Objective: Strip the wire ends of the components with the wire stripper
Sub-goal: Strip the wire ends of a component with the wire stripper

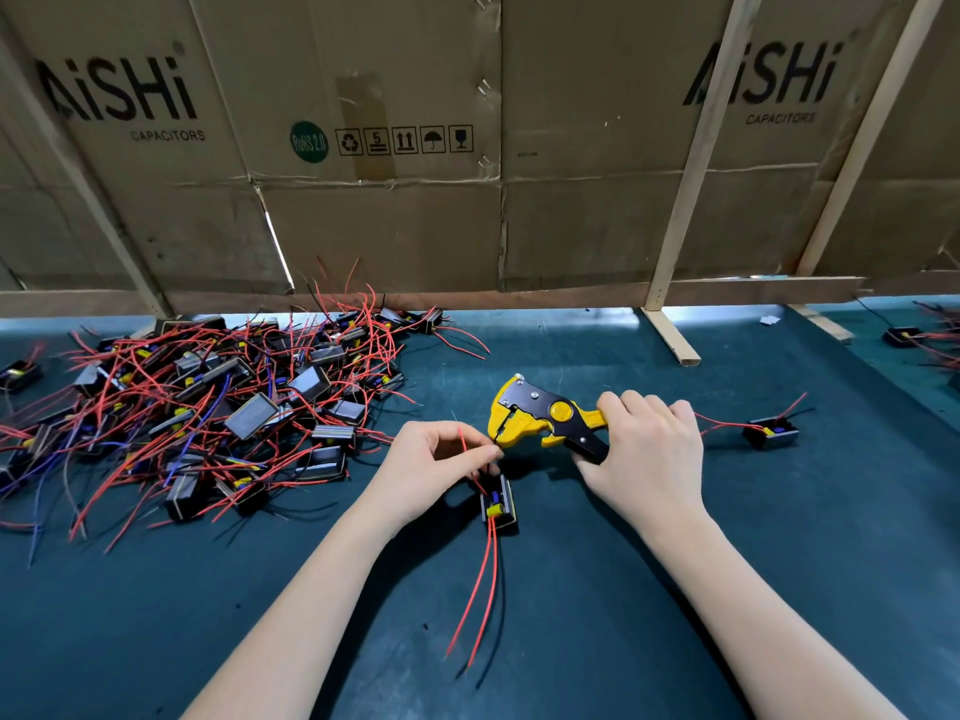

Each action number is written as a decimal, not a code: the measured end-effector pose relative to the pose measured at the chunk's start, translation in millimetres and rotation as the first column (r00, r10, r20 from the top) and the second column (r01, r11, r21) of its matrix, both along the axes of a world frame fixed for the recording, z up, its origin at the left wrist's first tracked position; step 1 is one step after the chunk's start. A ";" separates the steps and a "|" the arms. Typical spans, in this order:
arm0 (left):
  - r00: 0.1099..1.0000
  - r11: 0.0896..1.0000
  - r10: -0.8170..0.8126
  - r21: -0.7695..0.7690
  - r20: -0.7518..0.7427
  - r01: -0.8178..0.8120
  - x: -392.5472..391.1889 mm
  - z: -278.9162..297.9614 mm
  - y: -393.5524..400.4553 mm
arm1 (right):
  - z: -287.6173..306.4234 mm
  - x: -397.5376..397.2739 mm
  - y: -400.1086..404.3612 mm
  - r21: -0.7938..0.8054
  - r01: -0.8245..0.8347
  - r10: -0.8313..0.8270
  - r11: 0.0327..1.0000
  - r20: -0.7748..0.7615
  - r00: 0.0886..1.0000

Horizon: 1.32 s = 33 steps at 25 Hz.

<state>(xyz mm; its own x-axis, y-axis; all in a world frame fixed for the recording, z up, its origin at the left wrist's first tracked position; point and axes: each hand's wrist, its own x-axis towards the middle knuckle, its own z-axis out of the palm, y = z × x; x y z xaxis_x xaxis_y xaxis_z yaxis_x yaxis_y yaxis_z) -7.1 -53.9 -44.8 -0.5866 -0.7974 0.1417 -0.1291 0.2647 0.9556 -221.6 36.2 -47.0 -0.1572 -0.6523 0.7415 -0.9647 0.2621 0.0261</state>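
Red and blue leads spill from the heap of components (208,413) that I see well off to the left of my left hand (439,467), small dark blocks piled on the teal counter (675,589) up against the cardboard wall (415,148). My left hand sits just right of that heap, with thumb and forefinger pinched on a single red wire (464,445) that rises from the component (497,505) lying just below and to the right of the fingertips. Two more red leads (480,589) trail from that component back toward me along the counter, between my forearms. Just to the right of the pinched wire is the wire stripper (545,420), yellow and black, its head pointing left so that the jaws stand right beside the left fingertips; I cannot tell whether the wire end is already inside them. My right hand (644,449) is wrapped around the stripper's handles, fingers curled over the top and thumb underneath. Beyond the right hand, near but apart from it, a lone component (771,431) rests on the counter with its red lead reaching back toward my knuckles. Further right, at the frame's edge, a few more components (930,337) lie on the counter.
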 end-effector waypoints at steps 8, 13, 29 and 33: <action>1.000 1.000 -0.003 0.013 -0.010 0.003 0.1 -0.1 0.6 | -0.6 -0.3 0.1 0.003 -0.007 0.007 1.000 -0.006 1.000; 1.000 1.000 -0.015 0.015 -0.019 0.015 0.8 -0.5 -0.8 | 1.4 1.4 -0.4 0.044 -0.028 0.027 0.999 0.039 0.999; 0.999 0.999 -0.041 0.029 -0.006 0.042 3.1 6.3 0.9 | 3.5 2.2 5.6 0.106 0.045 -0.059 0.993 0.142 0.988; 0.997 0.998 -0.061 0.031 0.049 0.060 6.0 7.5 0.6 | -3.2 -9.3 4.9 0.070 0.135 -0.143 0.988 0.132 0.981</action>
